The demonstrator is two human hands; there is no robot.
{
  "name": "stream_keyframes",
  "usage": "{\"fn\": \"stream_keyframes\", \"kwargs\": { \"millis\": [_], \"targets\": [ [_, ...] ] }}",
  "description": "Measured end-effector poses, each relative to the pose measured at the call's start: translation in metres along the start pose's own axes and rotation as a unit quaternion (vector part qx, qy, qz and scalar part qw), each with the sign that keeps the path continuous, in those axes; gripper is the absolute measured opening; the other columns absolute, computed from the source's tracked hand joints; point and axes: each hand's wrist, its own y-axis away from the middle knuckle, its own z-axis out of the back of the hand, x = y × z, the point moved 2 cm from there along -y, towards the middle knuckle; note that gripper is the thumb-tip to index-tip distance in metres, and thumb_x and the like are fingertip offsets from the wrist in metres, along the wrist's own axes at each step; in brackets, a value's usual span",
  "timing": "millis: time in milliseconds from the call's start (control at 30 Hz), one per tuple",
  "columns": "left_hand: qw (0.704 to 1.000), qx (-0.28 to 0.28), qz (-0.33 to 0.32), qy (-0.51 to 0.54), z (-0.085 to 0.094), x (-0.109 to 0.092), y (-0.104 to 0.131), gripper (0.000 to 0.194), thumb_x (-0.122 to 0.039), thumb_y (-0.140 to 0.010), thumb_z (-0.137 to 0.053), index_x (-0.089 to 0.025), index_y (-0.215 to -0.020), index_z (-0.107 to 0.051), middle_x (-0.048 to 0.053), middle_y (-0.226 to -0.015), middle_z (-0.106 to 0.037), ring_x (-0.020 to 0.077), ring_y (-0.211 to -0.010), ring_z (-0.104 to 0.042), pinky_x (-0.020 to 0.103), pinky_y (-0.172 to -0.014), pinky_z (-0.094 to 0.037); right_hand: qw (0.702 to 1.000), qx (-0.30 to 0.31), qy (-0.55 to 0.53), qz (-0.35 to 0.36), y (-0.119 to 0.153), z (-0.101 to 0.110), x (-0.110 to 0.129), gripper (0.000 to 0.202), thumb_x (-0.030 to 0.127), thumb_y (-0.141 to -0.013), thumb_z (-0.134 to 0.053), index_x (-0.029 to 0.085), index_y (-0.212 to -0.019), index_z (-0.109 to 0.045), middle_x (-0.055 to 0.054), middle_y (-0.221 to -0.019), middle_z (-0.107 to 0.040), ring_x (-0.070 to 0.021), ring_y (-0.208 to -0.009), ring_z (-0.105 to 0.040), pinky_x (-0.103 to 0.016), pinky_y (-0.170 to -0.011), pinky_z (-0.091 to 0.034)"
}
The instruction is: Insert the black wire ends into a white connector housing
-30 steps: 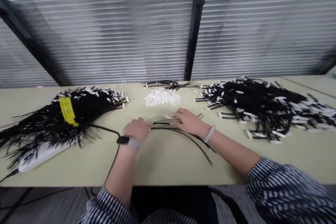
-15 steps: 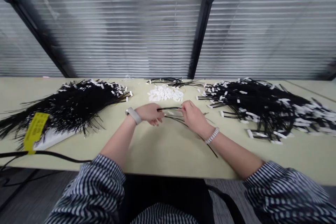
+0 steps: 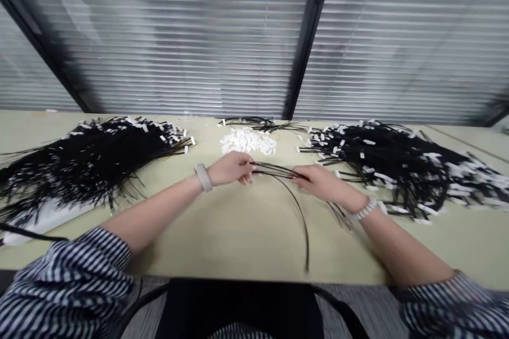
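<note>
Several thin black wires (image 3: 274, 169) stretch between my two hands over the middle of the table. My left hand (image 3: 234, 167) pinches them at one end; whether a connector sits in those fingers is hidden. Farther along, my right hand (image 3: 320, 183) is closed around the wires, and their tails come out below that wrist. One or two wires bend away from the bundle and hang toward the table's front edge. Behind my hands lies a pile of small white connectors (image 3: 247, 141).
A heap of black wires (image 3: 91, 159) with white ends spreads at left, partly over a white object (image 3: 51, 217). At right lies another heap of wires (image 3: 382, 151) with white connectors. A few wires (image 3: 258, 124) lie along the back edge, before the window blinds (image 3: 159, 53).
My right hand has slid right along the wires, away from my left hand, so a longer stretch shows. A loose wire now droops toward the front.
</note>
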Motion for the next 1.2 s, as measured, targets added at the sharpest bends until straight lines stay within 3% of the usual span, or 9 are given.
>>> {"fn": "stream_keyframes", "kwargs": {
  "millis": [167,267,367,500,600,700,833,1067,1200],
  "targets": [
    [0.993,-0.064,0.03,0.092,-0.022,0.027,0.035,0.019,-0.032,-0.084,-0.05,-0.013,-0.085,-0.054,0.003,-0.074,-0.061,0.0099,-0.061,-0.061,0.023,-0.058,-0.051,0.988,0.15,-0.02,0.01,0.007,0.033,-0.017,0.026,0.04,-0.08,-0.052,0.017,-0.073,-0.06,-0.001,-0.065,-0.061,-0.0113,-0.056,-0.053,-0.022,-0.053,-0.037],
    [0.991,-0.057,0.042,0.116,-0.031,0.034,0.044,0.023,-0.032,-0.083,-0.05,-0.012,-0.094,-0.058,0.001,-0.068,-0.058,0.0097,-0.056,-0.056,0.022,-0.052,-0.046,0.994,0.111,-0.016,-0.009,-0.007,0.047,-0.018,0.035,0.046,-0.079,-0.052,0.016,-0.091,-0.063,-0.006,-0.084,-0.065,-0.0154,-0.07,-0.058,-0.026,-0.062,-0.041],
    [0.991,-0.036,0.046,0.124,-0.034,0.038,0.047,0.031,-0.027,-0.08,-0.052,-0.011,-0.106,-0.059,-0.001,-0.061,-0.056,0.0091,-0.051,-0.05,0.022,-0.049,-0.042,1.0,0.002,-0.01,-0.022,-0.036,0.028,-0.004,0.039,0.043,-0.088,-0.036,0.013,-0.098,-0.06,-0.01,-0.091,-0.063,-0.0171,-0.076,-0.056,-0.03,-0.07,-0.039],
    [0.988,-0.043,0.043,0.139,-0.034,0.039,0.048,0.033,-0.025,-0.081,-0.05,-0.012,-0.112,-0.052,-0.003,-0.06,-0.054,0.0091,-0.051,-0.049,0.023,-0.05,-0.041,0.998,-0.034,-0.043,0.017,-0.074,-0.027,0.02,0.03,0.036,-0.079,-0.056,0.014,-0.098,-0.06,-0.009,-0.093,-0.06,-0.0184,-0.086,-0.053,-0.032,-0.078,-0.039],
    [0.985,-0.059,0.033,0.157,-0.033,0.039,0.049,0.02,-0.025,-0.081,-0.051,-0.015,-0.098,-0.048,-0.004,-0.062,-0.053,0.0081,-0.051,-0.049,0.022,-0.05,-0.04,0.993,-0.046,-0.1,0.041,-0.084,-0.046,0.027,0.011,0.023,-0.077,-0.057,0.013,-0.081,-0.06,-0.006,-0.086,-0.058,-0.0159,-0.084,-0.052,-0.033,-0.081,-0.038],
    [0.982,-0.068,0.021,0.177,-0.033,0.04,0.05,0.014,-0.027,-0.081,-0.052,-0.016,-0.086,-0.046,-0.003,-0.065,-0.053,0.007,-0.052,-0.048,0.022,-0.052,-0.041,0.979,-0.072,-0.186,0.031,-0.079,-0.041,0.026,0.01,0.021,-0.081,-0.051,0.015,-0.08,-0.058,-0.004,-0.079,-0.058,-0.0125,-0.075,-0.051,-0.03,-0.076,-0.04],
    [0.977,-0.075,0.003,0.202,-0.033,0.041,0.05,0.015,-0.028,-0.081,-0.054,-0.015,-0.088,-0.048,0.0,-0.076,-0.056,0.0075,-0.059,-0.052,0.023,-0.056,-0.043,0.943,-0.064,-0.326,0.011,-0.066,-0.028,0.035,0.025,0.027,-0.087,-0.043,0.018,-0.109,-0.052,0.001,-0.072,-0.056,-0.0082,-0.061,-0.051,-0.025,-0.062,-0.044],
    [0.976,-0.086,0.002,0.201,-0.033,0.039,0.051,0.012,-0.023,-0.081,-0.055,-0.014,-0.089,-0.05,-0.003,-0.069,-0.054,0.0082,-0.061,-0.054,0.023,-0.059,-0.044,0.871,-0.034,-0.49,-0.031,-0.057,-0.033,0.055,0.021,0.037,-0.082,-0.054,0.016,-0.082,-0.056,-0.001,-0.075,-0.061,-0.0078,-0.068,-0.058,-0.022,-0.062,-0.049],
    [0.983,-0.076,-0.002,0.169,-0.032,0.037,0.052,0.011,-0.024,-0.082,-0.055,-0.013,-0.083,-0.051,-0.003,-0.064,-0.055,0.0073,-0.059,-0.053,0.021,-0.06,-0.044,0.851,-0.041,-0.519,-0.065,-0.057,-0.038,0.055,0.022,0.037,-0.077,-0.062,0.015,-0.078,-0.059,0.0,-0.072,-0.062,-0.0067,-0.064,-0.057,-0.019,-0.059,-0.048]
  ]
}}
